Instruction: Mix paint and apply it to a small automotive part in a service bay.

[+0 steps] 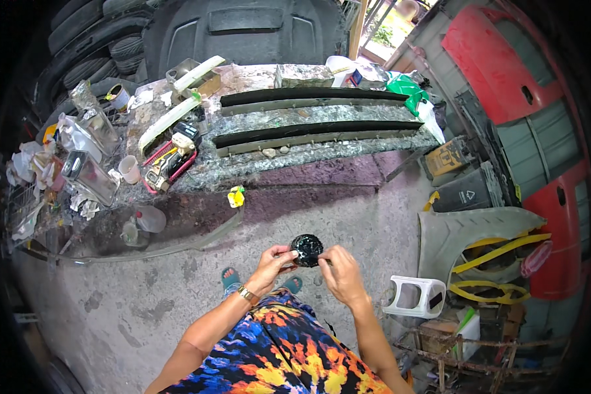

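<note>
My left hand holds the black pot by its left side, thumb and fingers closed in on the edge. My right hand is at the opposite edge with its fingers bent and drawn narrow; I cannot tell whether they grip the pot or only touch it. The pot is out in front of my body, over the bare concrete floor, short of the table and well apart from the two long strips lying there.

What could go wrong is mostly a slip. The top of the pot looks glossy and lumpy, perhaps wet (I can't make out whether that is a lid or what's inside), and if that gets on my fingers the left hold could slide. A hard pull from the right hand, with only the left hand surely holding, might tip the pot. If it dropped, it would probably land near my sandals, since nothing but floor lies under it, and any black muck could splash my patterned clothes or the watch on my left wrist
</note>
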Demonstrator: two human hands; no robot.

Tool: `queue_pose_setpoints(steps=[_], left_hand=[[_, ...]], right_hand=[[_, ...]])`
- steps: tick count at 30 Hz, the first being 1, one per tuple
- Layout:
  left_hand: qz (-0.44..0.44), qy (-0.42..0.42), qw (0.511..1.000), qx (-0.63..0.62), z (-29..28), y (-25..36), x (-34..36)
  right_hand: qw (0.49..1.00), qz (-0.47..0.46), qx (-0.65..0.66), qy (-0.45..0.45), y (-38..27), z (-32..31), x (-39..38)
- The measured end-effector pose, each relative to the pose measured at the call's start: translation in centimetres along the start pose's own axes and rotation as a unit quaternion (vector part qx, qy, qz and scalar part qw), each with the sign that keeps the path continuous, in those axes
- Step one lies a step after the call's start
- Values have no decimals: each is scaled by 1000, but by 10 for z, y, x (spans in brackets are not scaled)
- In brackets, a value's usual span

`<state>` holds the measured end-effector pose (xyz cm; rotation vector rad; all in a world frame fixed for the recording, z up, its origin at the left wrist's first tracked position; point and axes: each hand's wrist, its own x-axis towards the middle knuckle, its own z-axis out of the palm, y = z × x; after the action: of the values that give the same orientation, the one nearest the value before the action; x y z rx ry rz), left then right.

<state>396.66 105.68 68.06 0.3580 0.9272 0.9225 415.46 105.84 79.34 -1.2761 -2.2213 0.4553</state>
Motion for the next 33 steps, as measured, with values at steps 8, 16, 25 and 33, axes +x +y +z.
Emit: queue_pose_setpoints(steps=[8,16,25,33], left_hand=[[13,0,1000,26,-2,11,-2],[31,7,999,37,-12,3,-2],[93,32,995,20,-34,12,-11],[80,40,996,28,-52,20,-28]], right_hand=[[999,15,28,-17,5,2,2],[998,32,54,16,-3,-1,2],[996,-13,75,38,-18,11,19],[995,-20,81,50,-39,27,25]])
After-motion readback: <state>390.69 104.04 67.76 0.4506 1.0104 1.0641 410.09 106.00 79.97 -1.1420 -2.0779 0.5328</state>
